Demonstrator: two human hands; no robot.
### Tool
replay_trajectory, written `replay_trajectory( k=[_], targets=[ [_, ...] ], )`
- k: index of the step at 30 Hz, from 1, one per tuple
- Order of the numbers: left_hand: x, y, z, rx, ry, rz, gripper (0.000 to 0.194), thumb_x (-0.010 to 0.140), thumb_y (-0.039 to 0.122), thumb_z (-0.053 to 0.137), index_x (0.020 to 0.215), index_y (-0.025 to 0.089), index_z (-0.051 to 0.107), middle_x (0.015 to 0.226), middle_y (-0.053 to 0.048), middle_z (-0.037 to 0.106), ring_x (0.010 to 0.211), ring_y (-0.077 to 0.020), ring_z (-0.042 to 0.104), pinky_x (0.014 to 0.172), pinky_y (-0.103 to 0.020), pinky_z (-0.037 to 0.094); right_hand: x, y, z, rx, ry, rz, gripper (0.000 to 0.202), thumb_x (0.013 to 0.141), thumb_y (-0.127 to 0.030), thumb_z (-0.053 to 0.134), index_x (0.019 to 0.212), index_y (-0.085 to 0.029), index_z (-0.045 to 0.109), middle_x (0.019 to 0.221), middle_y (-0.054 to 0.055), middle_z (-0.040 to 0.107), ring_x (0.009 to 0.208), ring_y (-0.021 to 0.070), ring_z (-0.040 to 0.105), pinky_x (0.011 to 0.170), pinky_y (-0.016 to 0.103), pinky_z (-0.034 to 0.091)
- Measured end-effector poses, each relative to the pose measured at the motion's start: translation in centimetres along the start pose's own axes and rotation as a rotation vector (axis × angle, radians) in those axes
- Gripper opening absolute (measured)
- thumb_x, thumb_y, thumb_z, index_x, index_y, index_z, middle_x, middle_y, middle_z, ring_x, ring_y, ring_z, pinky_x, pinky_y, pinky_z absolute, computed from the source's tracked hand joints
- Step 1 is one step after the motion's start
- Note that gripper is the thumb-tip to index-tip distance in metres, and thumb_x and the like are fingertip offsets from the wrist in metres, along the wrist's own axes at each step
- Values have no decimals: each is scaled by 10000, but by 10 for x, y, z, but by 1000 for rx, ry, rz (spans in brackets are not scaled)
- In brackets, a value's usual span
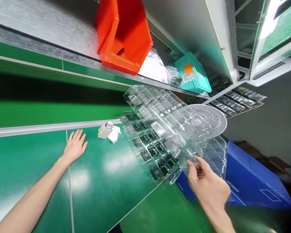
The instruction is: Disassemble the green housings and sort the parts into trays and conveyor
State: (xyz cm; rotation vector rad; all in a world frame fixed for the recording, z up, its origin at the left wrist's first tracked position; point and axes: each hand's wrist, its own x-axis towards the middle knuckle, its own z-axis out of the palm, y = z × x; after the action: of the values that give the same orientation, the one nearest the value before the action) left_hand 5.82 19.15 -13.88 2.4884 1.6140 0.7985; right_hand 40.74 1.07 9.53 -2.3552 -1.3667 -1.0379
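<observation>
My left hand (75,145) lies flat on the green bench top, fingers spread, holding nothing. At the bench's right end my right hand (206,181) pinches the near edge of a clear plastic tray (169,119) with moulded pockets. That tray is tilted and partly covers a second clear tray holding several small dark green circuit boards (152,150) in rows. Between my hands, nearer the left one, stands a small white box (103,131) with a round metallic part on it and a crumpled white tissue (114,134) beside it.
Above the bench runs a metal shelf with a red bin (124,38), a white bag (154,66) and a teal bin (194,72). Behind the clear tray sits a round grey perforated stool seat (214,119). A blue box (252,178) stands beyond the bench's right edge.
</observation>
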Motion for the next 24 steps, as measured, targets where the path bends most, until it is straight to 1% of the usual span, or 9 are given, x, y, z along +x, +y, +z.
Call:
replay_trajectory(
  k=[3,6,8,10,13,16,20,24],
  targets=[
    [-2,0,-2,24,4,21,490,938,335,307,1210,76,623,1378,-200,552,1324,-330,486,1135,-544,328,-24,7,29,-44,-101,25,413,899,-377,435,1069,-109,700,667,90,692,492,170,541,459,251,267],
    [-6,0,-5,53,6,36,491,944,347,305,1209,84,624,1375,-196,556,1317,-331,495,1129,-549,341,-40,7,57,-44,-215,6,378,924,-319,411,1095,-116,681,729,97,711,495,160,546,460,249,255],
    [-9,1,-7,72,4,41,481,945,354,314,1215,104,623,1372,-180,564,1317,-322,498,1128,-541,351,-45,5,70,-27,-250,4,360,926,-309,421,1101,-127,678,747,93,718,491,160,551,449,249,241],
    [-11,1,-8,85,-1,46,475,946,356,322,1221,108,619,1375,-173,563,1318,-313,498,1132,-526,356,-45,4,78,-20,-268,-6,362,931,-306,427,1141,-132,666,795,94,730,498,163,565,443,251,240],
    [-12,1,-9,88,-7,46,474,947,363,326,1213,104,621,1376,-178,561,1316,-315,500,1133,-520,358,-43,9,81,-19,-290,-61,372,940,-288,424,1201,-138,641,875,90,739,525,159,591,444,250,268],
    [-13,-1,-8,73,-6,43,485,949,379,318,1214,104,618,1375,-181,559,1321,-322,493,1131,-534,355,-46,18,79,1,-281,-117,368,944,-265,413,1215,-156,638,909,75,740,552,145,610,443,238,299],
    [-15,-5,-3,72,3,61,512,950,397,297,1212,92,614,1370,-188,559,1321,-327,490,1136,-538,344,-61,29,75,35,-236,-168,358,953,-276,407,1187,-163,652,893,59,741,559,125,616,443,219,323],
    [-18,-7,2,32,11,69,522,942,411,298,1205,95,620,1356,-190,569,1319,-342,488,1127,-556,345,-69,33,72,41,-191,-197,369,975,-308,384,1166,-154,660,834,43,736,562,116,624,448,209,347]
  ],
)
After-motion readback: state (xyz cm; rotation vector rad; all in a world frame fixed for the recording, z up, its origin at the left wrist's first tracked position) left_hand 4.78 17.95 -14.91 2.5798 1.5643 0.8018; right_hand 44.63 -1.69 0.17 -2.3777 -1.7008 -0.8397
